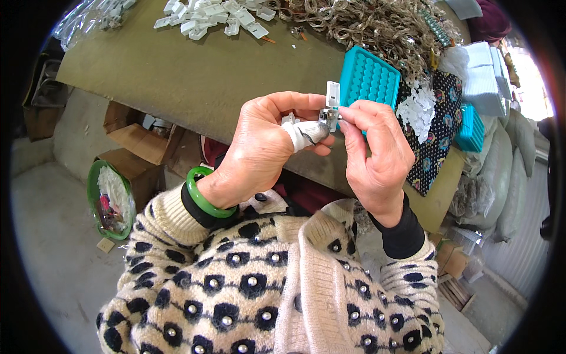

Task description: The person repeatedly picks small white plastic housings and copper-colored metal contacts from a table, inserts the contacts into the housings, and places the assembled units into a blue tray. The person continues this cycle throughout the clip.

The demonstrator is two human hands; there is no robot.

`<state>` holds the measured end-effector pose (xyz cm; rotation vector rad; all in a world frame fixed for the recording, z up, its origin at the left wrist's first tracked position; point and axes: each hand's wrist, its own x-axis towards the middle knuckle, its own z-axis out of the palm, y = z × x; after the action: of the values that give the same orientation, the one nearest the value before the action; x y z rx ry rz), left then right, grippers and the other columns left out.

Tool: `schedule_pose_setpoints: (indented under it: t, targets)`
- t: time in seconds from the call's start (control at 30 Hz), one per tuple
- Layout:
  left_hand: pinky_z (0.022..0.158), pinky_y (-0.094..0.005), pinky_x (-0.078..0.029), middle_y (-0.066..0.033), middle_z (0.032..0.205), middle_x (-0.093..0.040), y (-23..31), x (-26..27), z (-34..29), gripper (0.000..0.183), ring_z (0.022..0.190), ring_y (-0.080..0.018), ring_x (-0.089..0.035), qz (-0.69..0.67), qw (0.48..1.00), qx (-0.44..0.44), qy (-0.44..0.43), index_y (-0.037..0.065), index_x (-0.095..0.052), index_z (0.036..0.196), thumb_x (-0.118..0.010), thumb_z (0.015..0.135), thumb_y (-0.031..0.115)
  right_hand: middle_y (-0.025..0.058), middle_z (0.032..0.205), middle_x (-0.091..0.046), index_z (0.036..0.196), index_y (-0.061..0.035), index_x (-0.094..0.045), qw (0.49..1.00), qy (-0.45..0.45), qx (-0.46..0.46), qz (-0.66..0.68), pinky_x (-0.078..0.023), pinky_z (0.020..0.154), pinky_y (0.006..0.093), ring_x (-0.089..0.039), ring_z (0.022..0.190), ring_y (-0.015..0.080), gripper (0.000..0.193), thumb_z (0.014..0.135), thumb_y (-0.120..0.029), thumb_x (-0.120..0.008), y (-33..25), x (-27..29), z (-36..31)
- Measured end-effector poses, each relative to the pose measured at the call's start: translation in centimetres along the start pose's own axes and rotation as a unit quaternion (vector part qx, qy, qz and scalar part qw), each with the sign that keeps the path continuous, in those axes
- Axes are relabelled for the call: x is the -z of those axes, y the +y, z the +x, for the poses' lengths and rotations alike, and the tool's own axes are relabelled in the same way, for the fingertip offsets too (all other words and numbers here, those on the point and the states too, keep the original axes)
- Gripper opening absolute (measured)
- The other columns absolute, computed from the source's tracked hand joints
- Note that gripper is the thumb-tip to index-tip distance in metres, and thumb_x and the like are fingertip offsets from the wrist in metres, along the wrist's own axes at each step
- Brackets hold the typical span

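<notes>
Above the table edge, my left hand (250,144) holds a small white plastic case (332,94) between thumb and fingers, its lid standing up. One finger of this hand has a white wrapping (302,135) with a greyish tip. My right hand (382,154) is closed, thumb and forefinger pinched together at the right side of the case. Whatever lies between those fingertips is too small to make out. Just behind the hands sits a turquoise tray (396,75) with rows of round shapes. Many similar white cases (215,16) lie heaped at the back of the table.
A heap of brownish looped strands (354,26) covers the back right. White paper pieces (417,112) lie on a dark patterned cloth (439,133) at the right. Cardboard boxes (138,144) and a green basin (92,197) stand on the floor to the left; sacks (501,165) stand right.
</notes>
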<state>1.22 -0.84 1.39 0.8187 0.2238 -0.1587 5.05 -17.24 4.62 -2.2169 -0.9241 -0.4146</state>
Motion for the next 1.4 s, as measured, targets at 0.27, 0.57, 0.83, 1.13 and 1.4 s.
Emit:
schedule_pose_setpoints:
  t: [0.27,0.57,0.83,1.13,1.4]
  targets:
    - [0.069,-0.0333,-0.062,-0.0095,0.094,-0.063,0.1,0.1,0.0,0.029,0.080,-0.0218,-0.069,-0.011,1.000,-0.002,-0.009,-0.003,-0.067,0.112,-0.070,0.083,-0.004,0.0121,0.087,-0.063,0.092,0.0005,-0.063,0.999,0.040,0.002,0.029,-0.052,0.066,0.0321,-0.063,0.075,0.0251,0.021,0.076,0.010,-0.071,0.4,-0.3,0.5]
    - [0.070,-0.0356,-0.062,-0.0109,0.098,-0.064,-0.1,0.5,0.2,0.029,0.082,-0.0228,-0.069,-0.007,1.000,-0.011,-0.016,-0.003,-0.066,0.113,-0.069,0.084,-0.004,0.0114,0.086,-0.060,0.092,-0.0004,-0.063,0.997,0.023,-0.013,0.075,-0.051,0.064,0.0317,-0.062,0.074,0.0252,0.021,0.076,0.010,-0.071,0.7,-0.3,0.7]
    - [0.067,-0.0314,-0.059,-0.0108,0.097,-0.066,-0.1,0.5,0.3,0.028,0.078,-0.0204,-0.068,0.020,0.999,-0.030,-0.031,-0.002,-0.065,0.113,-0.070,0.086,0.004,0.0124,0.093,-0.064,0.095,0.0003,-0.067,0.996,-0.016,-0.014,0.084,-0.051,0.069,0.0291,-0.063,0.078,0.0220,0.017,0.080,0.008,-0.070,0.8,-0.4,0.2]
    - [0.054,-0.0233,-0.038,-0.0009,0.082,-0.057,-1.2,1.3,1.7,0.017,0.063,-0.0082,-0.048,0.054,0.997,-0.040,0.030,0.003,-0.059,0.105,-0.062,0.089,0.006,0.0109,0.090,-0.054,0.090,-0.0017,-0.061,0.992,-0.065,0.000,-0.109,-0.047,0.071,0.0386,-0.057,0.083,0.0280,0.026,0.069,0.000,-0.076,3.3,2.8,-2.2]
    - [0.052,-0.0238,-0.043,-0.0033,0.081,-0.059,-2.0,1.8,2.6,0.016,0.064,-0.0090,-0.053,0.065,0.995,-0.073,0.007,0.003,-0.059,0.106,-0.061,0.090,0.002,0.0072,0.079,-0.048,0.074,-0.0065,-0.052,0.987,-0.064,0.023,-0.149,-0.043,0.066,0.0350,-0.052,0.078,0.0232,0.009,0.072,-0.004,-0.060,5.4,2.1,-3.8]
